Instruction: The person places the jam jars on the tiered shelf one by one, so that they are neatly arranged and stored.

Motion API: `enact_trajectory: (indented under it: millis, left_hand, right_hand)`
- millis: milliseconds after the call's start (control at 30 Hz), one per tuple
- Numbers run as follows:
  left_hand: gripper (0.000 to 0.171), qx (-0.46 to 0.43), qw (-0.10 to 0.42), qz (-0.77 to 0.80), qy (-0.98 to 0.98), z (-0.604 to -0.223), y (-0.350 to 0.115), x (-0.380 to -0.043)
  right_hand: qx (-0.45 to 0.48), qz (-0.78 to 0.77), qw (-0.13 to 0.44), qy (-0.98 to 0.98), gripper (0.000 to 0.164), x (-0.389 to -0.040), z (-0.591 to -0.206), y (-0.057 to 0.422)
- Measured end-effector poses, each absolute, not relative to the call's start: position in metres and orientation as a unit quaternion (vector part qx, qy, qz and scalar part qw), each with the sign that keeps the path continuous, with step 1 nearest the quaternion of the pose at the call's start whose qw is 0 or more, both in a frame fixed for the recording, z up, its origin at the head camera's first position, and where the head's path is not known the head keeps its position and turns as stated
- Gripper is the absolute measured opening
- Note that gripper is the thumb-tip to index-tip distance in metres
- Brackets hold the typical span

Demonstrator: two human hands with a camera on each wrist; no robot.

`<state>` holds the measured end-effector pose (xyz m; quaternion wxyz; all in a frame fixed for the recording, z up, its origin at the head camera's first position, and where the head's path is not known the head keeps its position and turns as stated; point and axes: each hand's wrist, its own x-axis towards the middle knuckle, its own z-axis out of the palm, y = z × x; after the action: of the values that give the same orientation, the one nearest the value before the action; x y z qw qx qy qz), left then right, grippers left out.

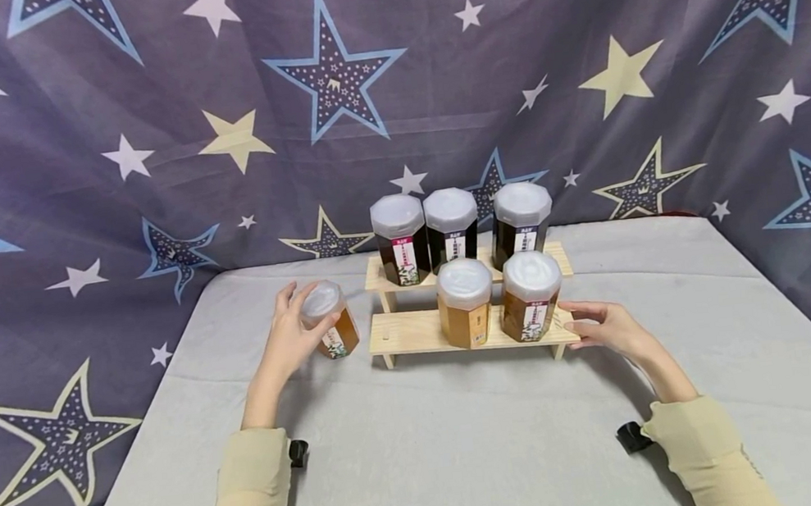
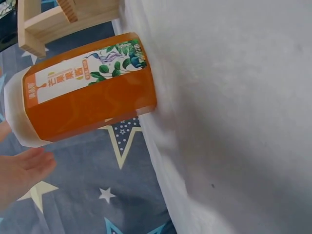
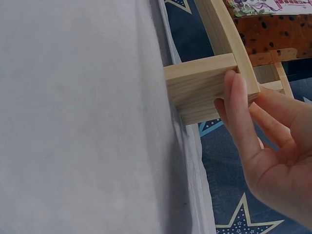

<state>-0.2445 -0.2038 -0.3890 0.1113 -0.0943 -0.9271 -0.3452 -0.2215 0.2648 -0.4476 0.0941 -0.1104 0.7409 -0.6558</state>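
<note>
On the left of the table my left hand [image 1: 291, 331] holds a jar of orange jam [image 1: 340, 334] by its whitish lid, thumb on the near side and fingers on the far side. The left wrist view shows this jam jar [image 2: 92, 92] with its label up the side and its base at the cloth. To the right, my right hand [image 1: 610, 330] grips the right end of a two-step wooden rack [image 1: 410, 335]. Close up, its thumb and fingers pinch the end of the rack's lower board [image 3: 243, 63], beside the leg. Two amber jars, one yellowish [image 1: 467, 325] and one browner [image 1: 524, 319], stand on the lower step.
Three dark jars, at the left [image 1: 391, 258], middle [image 1: 442, 245] and right [image 1: 508, 238], stand on the rack's upper step. A grey cloth covers the table [image 1: 456, 454]. Behind it hangs a star-patterned curtain [image 1: 434, 101].
</note>
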Motion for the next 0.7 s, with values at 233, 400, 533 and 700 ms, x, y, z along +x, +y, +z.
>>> enact_trajectory:
  millis: [233, 400, 533, 700]
  left_hand:
    - [0.065, -0.088, 0.106, -0.358, -0.923, -0.394, -0.204, -0.246]
    - [0.066, -0.087, 0.104, -0.356, -0.925, -0.397, -0.204, -0.246]
    - [0.066, -0.088, 0.109, -0.354, -0.925, -0.399, -0.203, -0.246]
    - [0.065, -0.09, 0.115, -0.361, -0.921, -0.401, -0.203, -0.248]
  right_hand:
    - [-0.128, -0.671, 0.096, 0.724, 0.048, -0.221, -0.446, 0.264]
    - [-0.083, -0.648, 0.106, 0.75, 0.048, -0.219, -0.441, 0.261]
    - [-0.087, -0.644, 0.1, 0.754, 0.049, -0.22, -0.445, 0.261]
    - [-0.087, -0.64, 0.093, 0.758, 0.049, -0.221, -0.445, 0.261]
